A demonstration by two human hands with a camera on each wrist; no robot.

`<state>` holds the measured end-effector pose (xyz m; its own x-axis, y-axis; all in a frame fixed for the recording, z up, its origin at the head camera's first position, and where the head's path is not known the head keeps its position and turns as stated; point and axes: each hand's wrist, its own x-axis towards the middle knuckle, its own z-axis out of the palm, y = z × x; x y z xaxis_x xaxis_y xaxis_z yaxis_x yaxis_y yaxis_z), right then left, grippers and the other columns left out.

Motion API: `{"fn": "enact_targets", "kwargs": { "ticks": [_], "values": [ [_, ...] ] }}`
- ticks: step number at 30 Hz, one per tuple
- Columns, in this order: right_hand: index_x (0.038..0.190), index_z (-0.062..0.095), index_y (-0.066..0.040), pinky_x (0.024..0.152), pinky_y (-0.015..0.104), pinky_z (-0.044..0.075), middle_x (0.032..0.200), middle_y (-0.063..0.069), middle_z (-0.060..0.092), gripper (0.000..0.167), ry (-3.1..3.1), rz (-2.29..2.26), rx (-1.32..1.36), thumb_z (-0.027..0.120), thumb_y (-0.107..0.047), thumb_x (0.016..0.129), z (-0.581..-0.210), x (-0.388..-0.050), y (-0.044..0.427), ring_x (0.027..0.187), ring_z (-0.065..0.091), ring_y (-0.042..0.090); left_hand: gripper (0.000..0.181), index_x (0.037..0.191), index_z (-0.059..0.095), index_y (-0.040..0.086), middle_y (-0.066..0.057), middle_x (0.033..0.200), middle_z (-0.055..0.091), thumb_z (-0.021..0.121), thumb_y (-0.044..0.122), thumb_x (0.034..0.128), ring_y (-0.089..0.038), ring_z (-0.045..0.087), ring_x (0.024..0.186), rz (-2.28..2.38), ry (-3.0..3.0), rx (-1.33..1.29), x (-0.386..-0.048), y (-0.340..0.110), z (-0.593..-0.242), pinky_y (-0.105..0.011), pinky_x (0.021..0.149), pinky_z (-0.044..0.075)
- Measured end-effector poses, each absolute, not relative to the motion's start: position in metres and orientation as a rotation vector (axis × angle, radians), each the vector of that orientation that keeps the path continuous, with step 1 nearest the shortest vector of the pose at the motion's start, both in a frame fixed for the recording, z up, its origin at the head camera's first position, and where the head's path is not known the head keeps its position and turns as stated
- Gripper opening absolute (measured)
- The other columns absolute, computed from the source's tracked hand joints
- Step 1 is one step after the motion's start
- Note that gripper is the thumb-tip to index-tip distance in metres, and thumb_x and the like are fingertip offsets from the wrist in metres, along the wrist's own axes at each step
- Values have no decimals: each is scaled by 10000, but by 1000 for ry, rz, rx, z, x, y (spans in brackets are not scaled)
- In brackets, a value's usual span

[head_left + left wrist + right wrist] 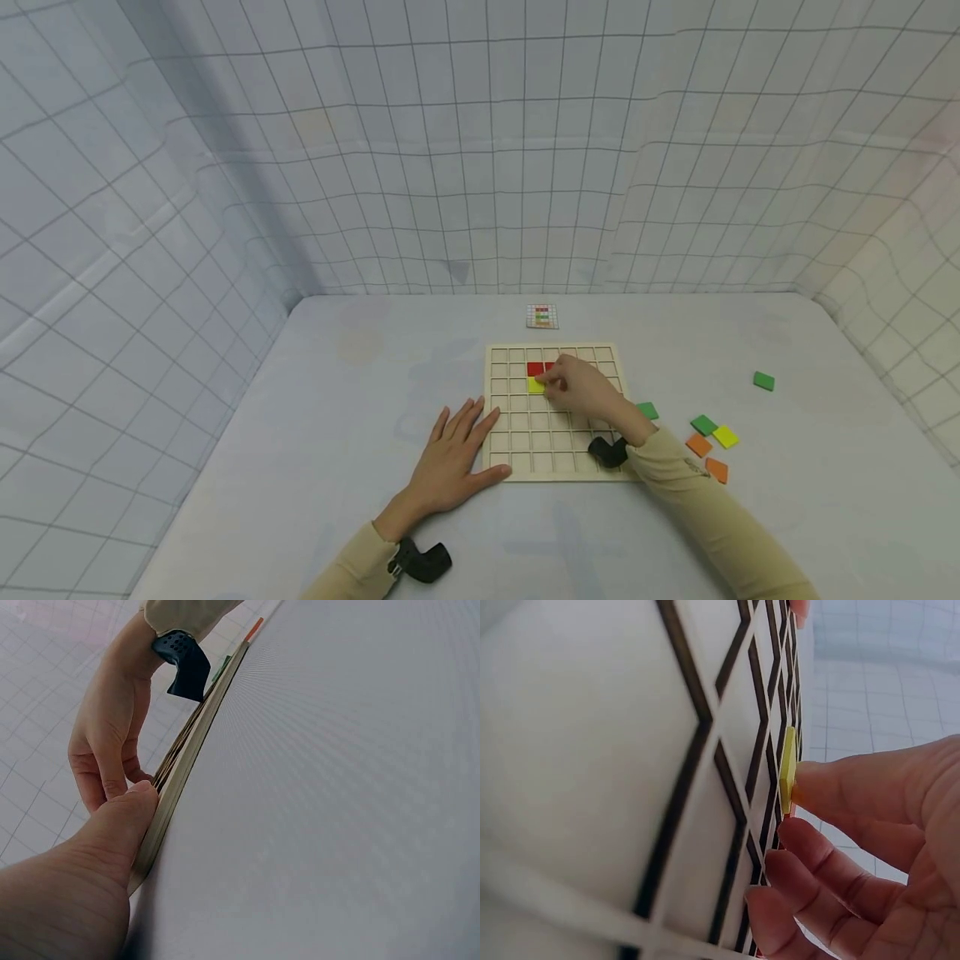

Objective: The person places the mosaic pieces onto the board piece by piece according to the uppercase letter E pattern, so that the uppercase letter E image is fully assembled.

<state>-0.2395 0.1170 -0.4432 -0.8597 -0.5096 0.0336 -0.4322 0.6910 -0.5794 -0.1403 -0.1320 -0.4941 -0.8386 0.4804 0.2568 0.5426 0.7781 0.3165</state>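
A pale wooden grid board (551,477) lies flat on the table. My right hand (588,390) is over its upper middle, pinching a yellow square tile (535,385) at a cell just below two red tiles (534,368). In the right wrist view the yellow tile (788,769) sits slightly proud of the grid under a fingertip, with the other fingers curled below. The right hand partly covers the second red tile. My left hand (450,467) is spread at the board's lower left, fingertips at the left edge and thumb (124,817) on the front corner.
Behind the board lies a small card (542,317) printed with a coloured grid pattern. Loose tiles lie right of the board: green (704,425), yellow (725,437) and orange (699,445), with another green tile (763,381) farther off. White gridded curtains (480,167) surround the table.
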Motion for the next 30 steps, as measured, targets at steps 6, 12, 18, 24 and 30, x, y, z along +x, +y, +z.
{"fn": "enact_targets", "kwargs": {
  "ticks": [6,12,18,24,30],
  "values": [
    [1143,690,-7,595,265,421,855,-12,564,293,2741,-879,-834,678,-99,865,-442,-237,118,701,480,126,797,1494,321,116,-150,1521,267,509,606,895,-296,181,1407,-579,-2787,-818,-140,-132,-495,-544,1099,89],
    [1111,688,3,712,312,490,938,14,597,246,2685,-957,-879,648,-121,903,-439,-233,130,833,561,163,804,1503,301,126,-145,1525,260,501,613,895,-284,164,1413,-559,-2816,-812,-141,-132,-494,-531,1106,66],
    [1113,684,-8,804,356,510,1040,44,659,237,2674,-1081,-878,630,-143,925,-433,-229,151,931,610,191,807,1508,285,131,-138,1532,243,508,604,894,-271,147,1418,-556,-2840,-806,-139,-131,-492,-518,1112,56],
    [1131,675,-9,781,366,505,1081,71,656,258,2699,-1084,-827,626,-161,929,-427,-220,181,940,613,205,801,1508,284,129,-136,1535,235,516,591,896,-273,145,1419,-571,-2835,-813,-139,-131,-491,-518,1112,63],
    [1087,690,-20,733,371,486,1056,63,649,245,2751,-980,-730,681,-162,888,-423,-213,213,945,581,262,801,1499,305,112,-144,1528,250,515,594,895,-286,163,1413,-577,-2808,-817,-140,-132,-493,-531,1105,79]
  ]
}}
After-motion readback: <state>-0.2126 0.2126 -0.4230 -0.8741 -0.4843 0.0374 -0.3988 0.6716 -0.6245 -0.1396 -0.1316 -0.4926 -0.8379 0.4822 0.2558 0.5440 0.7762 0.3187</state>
